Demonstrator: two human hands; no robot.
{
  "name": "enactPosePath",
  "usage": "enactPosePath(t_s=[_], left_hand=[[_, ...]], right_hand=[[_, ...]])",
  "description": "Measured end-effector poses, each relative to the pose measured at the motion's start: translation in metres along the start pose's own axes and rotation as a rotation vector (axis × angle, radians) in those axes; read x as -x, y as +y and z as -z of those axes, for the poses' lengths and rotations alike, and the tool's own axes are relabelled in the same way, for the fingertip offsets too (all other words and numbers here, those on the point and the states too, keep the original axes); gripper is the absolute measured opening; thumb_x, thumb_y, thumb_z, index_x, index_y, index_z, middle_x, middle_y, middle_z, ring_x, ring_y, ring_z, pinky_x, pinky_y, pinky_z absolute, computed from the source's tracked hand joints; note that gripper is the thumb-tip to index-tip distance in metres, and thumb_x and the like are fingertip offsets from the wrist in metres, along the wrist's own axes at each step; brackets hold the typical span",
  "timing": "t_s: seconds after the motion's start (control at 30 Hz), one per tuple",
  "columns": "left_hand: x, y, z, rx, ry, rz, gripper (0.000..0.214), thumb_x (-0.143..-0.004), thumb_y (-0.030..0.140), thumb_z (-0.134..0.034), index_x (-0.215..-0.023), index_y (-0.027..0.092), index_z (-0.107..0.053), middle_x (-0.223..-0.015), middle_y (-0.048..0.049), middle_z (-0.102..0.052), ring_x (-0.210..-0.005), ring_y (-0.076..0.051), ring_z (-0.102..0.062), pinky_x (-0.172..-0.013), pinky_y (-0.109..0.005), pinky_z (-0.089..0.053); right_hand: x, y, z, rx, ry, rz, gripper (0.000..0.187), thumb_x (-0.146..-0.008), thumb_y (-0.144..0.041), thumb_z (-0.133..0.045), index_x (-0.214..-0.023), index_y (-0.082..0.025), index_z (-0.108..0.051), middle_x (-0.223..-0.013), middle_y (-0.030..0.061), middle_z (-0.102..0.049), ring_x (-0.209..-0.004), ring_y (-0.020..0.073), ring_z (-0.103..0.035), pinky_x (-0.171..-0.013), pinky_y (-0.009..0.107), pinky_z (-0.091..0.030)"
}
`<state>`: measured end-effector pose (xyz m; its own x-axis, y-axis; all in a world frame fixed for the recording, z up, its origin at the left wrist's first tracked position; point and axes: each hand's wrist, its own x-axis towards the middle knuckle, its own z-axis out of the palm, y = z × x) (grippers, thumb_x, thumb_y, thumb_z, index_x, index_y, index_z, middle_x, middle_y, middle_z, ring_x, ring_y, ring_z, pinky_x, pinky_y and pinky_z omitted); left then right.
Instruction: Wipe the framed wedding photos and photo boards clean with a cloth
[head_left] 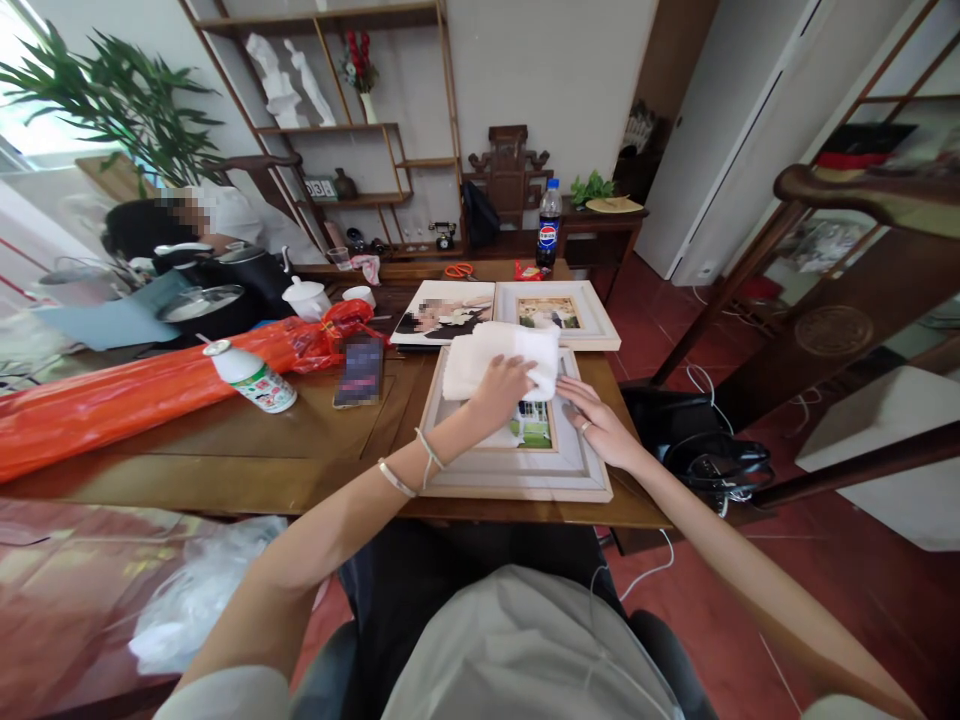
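A light picture frame (pixel 517 485) lies flat at the table's front edge, with a green and white photo (pixel 536 428) partly visible in its middle. My left hand (pixel 501 392) presses a folded white cloth (pixel 480 350) onto the upper part of this frame, its fingers bent over the cloth. The cloth and hand hide much of the photo. Along the frame's right side rests my right hand (pixel 600 425), fingers stretched out and touching the border, a ring on one finger. Behind lie a second light frame (pixel 604 320) and a white-edged photo panel (pixel 442 295).
To the left are a phone (pixel 358 372), a tilted white bottle (pixel 251 378) and a long red plastic-wrapped bundle (pixel 150 385). A cola bottle (pixel 549 225) and orange-handled scissors (pixel 459 270) stand farther back. Another person (pixel 225 215) is beyond the pots. A black bag (pixel 712 455) sits at right.
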<state>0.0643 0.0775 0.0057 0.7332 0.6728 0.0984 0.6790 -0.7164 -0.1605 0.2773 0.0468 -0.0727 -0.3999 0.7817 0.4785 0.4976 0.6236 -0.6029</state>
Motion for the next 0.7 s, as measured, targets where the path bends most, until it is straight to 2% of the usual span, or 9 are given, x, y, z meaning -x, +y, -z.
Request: enactPosePath(t_s=[0.17, 0.23, 0.33, 0.47, 0.57, 0.63, 0.7], left_hand=[[0.043, -0.039, 0.008, -0.051, -0.064, 0.166, 0.046, -0.07, -0.008, -0.049, -0.103, 0.018, -0.07, -0.135, -0.0114, -0.056, -0.124, -0.029, -0.053, -0.098, -0.045, -0.045], [0.059, -0.045, 0.013, -0.061, -0.08, 0.205, 0.048, -0.07, -0.009, -0.045, -0.102, 0.017, -0.07, -0.134, -0.0117, -0.057, -0.124, -0.028, -0.053, -0.098, -0.043, -0.046], [0.087, -0.032, 0.023, -0.027, -0.129, 0.174, 0.049, -0.069, -0.008, -0.044, -0.103, 0.017, -0.07, -0.138, -0.0108, -0.054, -0.127, -0.027, -0.051, -0.101, -0.041, -0.045], [0.129, 0.015, 0.036, 0.071, -0.163, 0.043, 0.047, -0.07, -0.003, -0.051, -0.106, 0.021, -0.07, -0.136, -0.0089, -0.056, -0.123, -0.027, -0.055, -0.099, -0.038, -0.047], [0.15, 0.039, 0.035, 0.12, -0.112, 0.001, 0.041, -0.073, 0.004, -0.056, -0.106, 0.023, -0.07, -0.141, -0.0083, -0.051, -0.127, -0.027, -0.051, -0.101, -0.039, -0.046], [0.151, 0.038, 0.027, 0.134, -0.055, 0.022, 0.037, -0.077, 0.007, -0.056, -0.109, 0.022, -0.069, -0.145, -0.0087, -0.046, -0.132, -0.028, -0.045, -0.104, -0.041, -0.043], [0.143, 0.026, 0.016, 0.128, -0.014, 0.057, 0.037, -0.081, 0.008, -0.055, -0.113, 0.021, -0.067, -0.147, -0.0086, -0.043, -0.135, -0.027, -0.041, -0.108, -0.042, -0.04]], right_hand=[[0.0, 0.0, -0.001, -0.026, 0.003, -0.01, 0.05, -0.09, -0.018, -0.042, -0.138, -0.032, -0.048, -0.144, 0.0031, -0.049, -0.139, 0.0241, -0.036, -0.115, 0.057, -0.027], [0.0, 0.0, -0.001, -0.03, 0.006, -0.015, 0.049, -0.09, -0.018, -0.043, -0.137, -0.032, -0.048, -0.144, 0.0035, -0.049, -0.14, 0.0239, -0.036, -0.115, 0.057, -0.027], [0.0, -0.001, -0.001, -0.033, 0.014, -0.026, 0.049, -0.09, -0.019, -0.044, -0.137, -0.033, -0.049, -0.144, 0.0035, -0.049, -0.139, 0.0241, -0.036, -0.115, 0.057, -0.027], [0.0, -0.002, 0.0, -0.032, -0.002, -0.026, 0.052, -0.089, -0.015, -0.043, -0.138, -0.032, -0.048, -0.144, 0.0036, -0.049, -0.14, 0.0231, -0.035, -0.116, 0.056, -0.026], [0.0, -0.003, 0.001, -0.025, -0.017, -0.04, 0.053, -0.088, -0.014, -0.043, -0.138, -0.031, -0.048, -0.145, 0.0046, -0.048, -0.141, 0.0231, -0.034, -0.117, 0.056, -0.025], [0.0, -0.003, 0.001, -0.025, -0.017, -0.041, 0.052, -0.089, -0.015, -0.043, -0.138, -0.031, -0.048, -0.145, 0.0042, -0.048, -0.141, 0.0233, -0.034, -0.117, 0.056, -0.025], [0.0, -0.002, 0.002, -0.027, -0.02, -0.029, 0.052, -0.089, -0.015, -0.043, -0.138, -0.032, -0.048, -0.145, 0.0035, -0.048, -0.141, 0.0236, -0.034, -0.117, 0.056, -0.025]])
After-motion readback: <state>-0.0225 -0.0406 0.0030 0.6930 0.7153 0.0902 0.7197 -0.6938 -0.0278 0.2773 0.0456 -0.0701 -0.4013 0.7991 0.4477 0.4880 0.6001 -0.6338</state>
